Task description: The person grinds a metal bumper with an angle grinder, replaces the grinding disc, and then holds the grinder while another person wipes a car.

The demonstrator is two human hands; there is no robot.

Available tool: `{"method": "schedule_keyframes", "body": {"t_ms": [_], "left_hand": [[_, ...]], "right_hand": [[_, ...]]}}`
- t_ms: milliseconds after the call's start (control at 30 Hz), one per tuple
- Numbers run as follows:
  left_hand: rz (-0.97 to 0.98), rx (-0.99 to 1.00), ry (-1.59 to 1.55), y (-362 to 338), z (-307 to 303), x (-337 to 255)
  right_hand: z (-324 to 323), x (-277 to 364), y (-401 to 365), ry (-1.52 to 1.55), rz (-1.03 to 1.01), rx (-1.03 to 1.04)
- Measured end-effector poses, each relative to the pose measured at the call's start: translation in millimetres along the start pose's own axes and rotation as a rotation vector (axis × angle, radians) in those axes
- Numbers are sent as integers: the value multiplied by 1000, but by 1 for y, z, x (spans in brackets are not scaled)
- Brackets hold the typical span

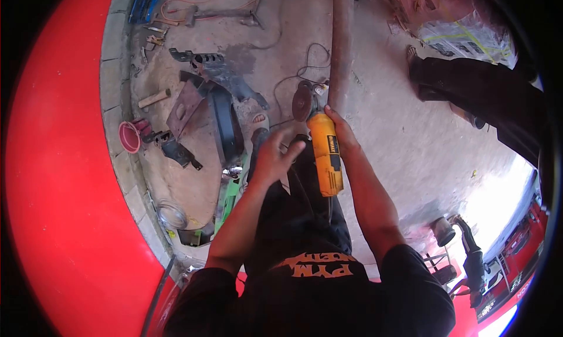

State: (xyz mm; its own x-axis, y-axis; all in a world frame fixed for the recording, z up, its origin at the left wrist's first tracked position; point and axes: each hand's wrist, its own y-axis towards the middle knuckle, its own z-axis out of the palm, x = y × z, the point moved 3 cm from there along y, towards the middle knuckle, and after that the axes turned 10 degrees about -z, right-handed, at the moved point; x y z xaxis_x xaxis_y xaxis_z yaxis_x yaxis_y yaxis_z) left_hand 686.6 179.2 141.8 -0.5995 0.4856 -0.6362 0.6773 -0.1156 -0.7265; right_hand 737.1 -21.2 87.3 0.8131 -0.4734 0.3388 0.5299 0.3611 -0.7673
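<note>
Angle grinder [326, 155] (yellow DeWalt) in right hand [342, 132], fingers wrapped round body; left hand [272, 155] at 9 o'clock, curled, apparently on side handle. Reads as grip-setting; next needs firm two-handed hold.

This is a metalworking or repair workshop with a bare, stained concrete floor [422, 143]. The right-hand grip [340, 132] closes around a yellow angle grinder [326, 155]. A long rusty pipe [341, 44] runs on just beyond the grip. Left of the grip, dark cut steel parts [208, 111], a hammer [154, 98], a red funnel [129, 136] and loose cable [305, 64] lie scattered on the floor.
</note>
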Motion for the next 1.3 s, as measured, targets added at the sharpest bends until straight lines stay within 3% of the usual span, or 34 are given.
{"method": "schedule_keyframes", "body": {"t_ms": [67, 167, 267, 467, 500, 600, 633, 733, 767, 867, 1033, 1100, 1133, 1267, 1300], "left_hand": [[152, -298, 74, 32, -28, 10], [426, -215, 175, 71, -47, -24], [558, 98, 357, 97, -34, -23], [250, 81, 367, 101, -45, 13], [102, 136, 434, 98, -52, 15], [209, 107, 383, 92, -66, 34], [471, 28, 372, 93, -73, 33], [755, 45, 587, 89, -88, 33], [827, 67, 539, 90, -88, 34], [875, 239, 509, 94, -82, 42], [1018, 146, 421, 72, -109, 39], [1060, 93, 410, 67, -108, 49], [1040, 90, 408, 67, -104, 55], [841, -101, 354, 81, -97, 72], [651, -205, 341, 83, -92, 66]], "right_hand": [[-12, -10, 5, 19, 9, -10], [-25, -29, 13, 107, 3, -3], [-36, -63, 14, 183, -6, -65], [-33, -113, 39, 171, -6, -49], [-32, -120, 43, 187, -5, -26], [-32, -143, 49, 284, 47, -5], [-23, -146, 55, 320, 73, 8], [24, -137, 56, 298, 19, -57], [21, -144, 57, 277, 56, 33], [36, -143, 54, 402, 152, 94], [71, -127, 49, 412, 157, -128], [54, -137, 52, 415, 286, 29], [47, -142, 49, 415, 346, 103], [36, -164, 62, 343, 143, 95], [31, -171, 70, 304, 46, 123]]}}
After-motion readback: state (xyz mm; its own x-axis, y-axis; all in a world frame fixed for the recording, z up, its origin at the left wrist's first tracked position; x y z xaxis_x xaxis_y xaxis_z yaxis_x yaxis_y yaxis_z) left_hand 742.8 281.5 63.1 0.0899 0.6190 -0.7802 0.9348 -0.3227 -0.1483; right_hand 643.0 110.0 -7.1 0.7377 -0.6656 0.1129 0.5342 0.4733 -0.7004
